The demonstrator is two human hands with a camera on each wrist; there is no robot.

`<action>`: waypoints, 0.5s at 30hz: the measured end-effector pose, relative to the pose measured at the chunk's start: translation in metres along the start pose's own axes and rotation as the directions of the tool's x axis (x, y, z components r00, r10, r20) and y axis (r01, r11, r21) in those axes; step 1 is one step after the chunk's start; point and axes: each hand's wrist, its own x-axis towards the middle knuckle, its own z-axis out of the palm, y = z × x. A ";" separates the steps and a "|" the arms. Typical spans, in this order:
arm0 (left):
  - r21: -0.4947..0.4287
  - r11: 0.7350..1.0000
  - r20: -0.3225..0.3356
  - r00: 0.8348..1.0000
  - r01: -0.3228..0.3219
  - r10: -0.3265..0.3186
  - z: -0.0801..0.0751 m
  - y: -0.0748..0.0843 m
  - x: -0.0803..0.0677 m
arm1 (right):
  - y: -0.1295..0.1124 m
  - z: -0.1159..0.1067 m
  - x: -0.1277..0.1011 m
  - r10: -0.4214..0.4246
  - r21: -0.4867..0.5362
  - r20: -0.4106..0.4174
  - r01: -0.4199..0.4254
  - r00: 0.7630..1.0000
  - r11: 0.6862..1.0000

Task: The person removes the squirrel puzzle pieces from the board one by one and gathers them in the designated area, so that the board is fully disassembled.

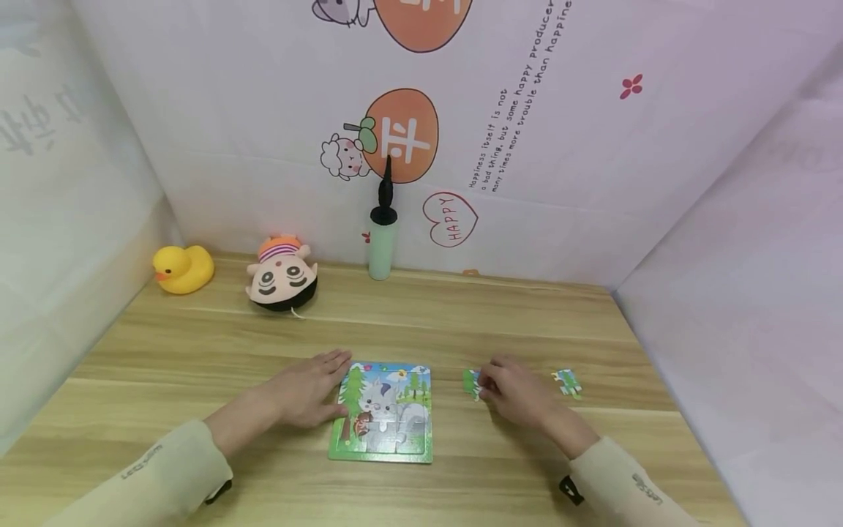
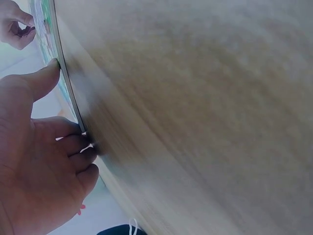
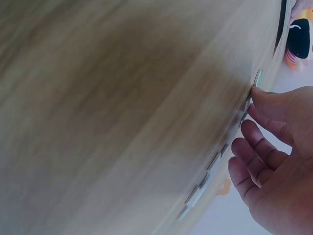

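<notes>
A square animal jigsaw puzzle (image 1: 384,413), showing a grey squirrel-like creature in a green-edged tray, lies flat on the table. My left hand (image 1: 309,389) rests along its left side, fingers straight at the upper corner and thumb touching the edge; the left wrist view shows this hand (image 2: 46,161) against the tray's rim. To the right of the puzzle, my right hand (image 1: 516,391) pinches a loose puzzle piece (image 1: 470,382) between thumb and finger, low over the table. Its fingers partly cover the piece. Farther right lies another group of joined puzzle pieces (image 1: 567,382).
Along the back stand a yellow rubber duck (image 1: 183,269), a plush doll (image 1: 283,274) lying upside down, and a pale green hand pump (image 1: 381,245) with a black nozzle. Printed white cloth walls (image 1: 560,219) enclose the wooden table (image 1: 263,483) at the back and both sides.
</notes>
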 end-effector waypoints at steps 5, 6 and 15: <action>0.019 1.000 0.005 1.000 0.004 -0.004 -0.001 0.000 0.003 | -0.005 0.000 0.004 -0.021 -0.004 -0.033 0.020 0.999 1.000; 0.019 1.000 0.006 1.000 0.005 -0.005 -0.001 0.000 0.003 | -0.006 0.000 0.005 -0.020 -0.002 -0.041 0.020 0.999 1.000; 0.037 0.999 -0.004 1.000 -0.021 0.021 -0.008 0.014 0.003 | -0.047 0.001 0.010 -0.139 -0.040 -0.135 0.135 0.981 0.990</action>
